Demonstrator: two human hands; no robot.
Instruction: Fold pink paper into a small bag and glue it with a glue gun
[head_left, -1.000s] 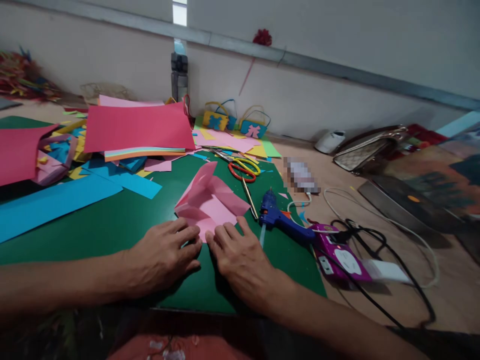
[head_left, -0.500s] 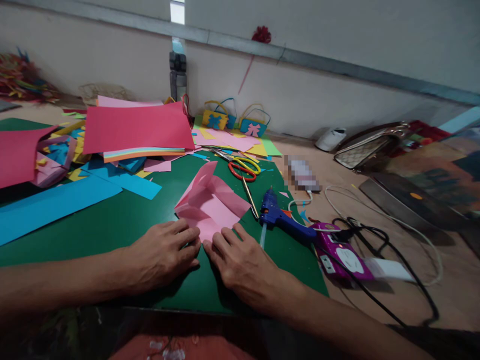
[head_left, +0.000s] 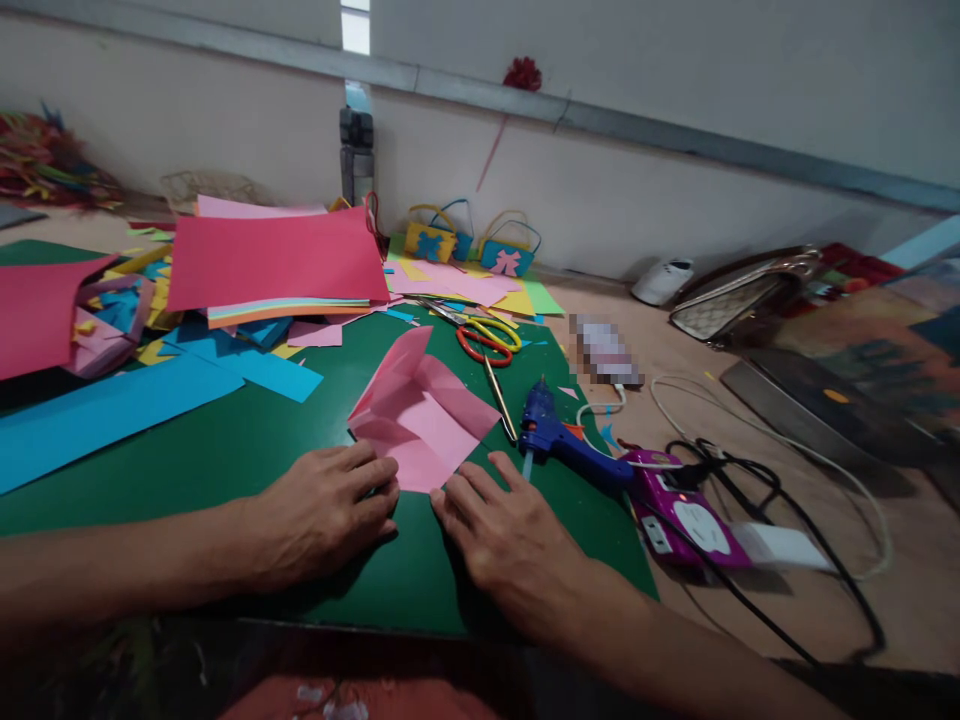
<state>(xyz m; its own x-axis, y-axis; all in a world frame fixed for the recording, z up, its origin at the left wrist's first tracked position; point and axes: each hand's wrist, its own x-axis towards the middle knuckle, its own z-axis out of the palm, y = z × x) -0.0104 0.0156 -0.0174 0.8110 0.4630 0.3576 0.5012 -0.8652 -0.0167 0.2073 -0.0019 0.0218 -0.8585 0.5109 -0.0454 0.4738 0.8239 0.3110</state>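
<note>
Both hands [head_left: 326, 515] lie by folded pink paper [head_left: 424, 410].

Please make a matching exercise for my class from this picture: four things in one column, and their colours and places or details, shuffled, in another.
Things
1. folded paper
2. scissors
3. glue gun
4. power strip

Descriptions
A. purple, farthest right of the four
B. red and yellow handles
C. pink, nearest to the left hand and right hand
D. blue, with a stick showing at one end

Right pairs: 1-C, 2-B, 3-D, 4-A
</note>
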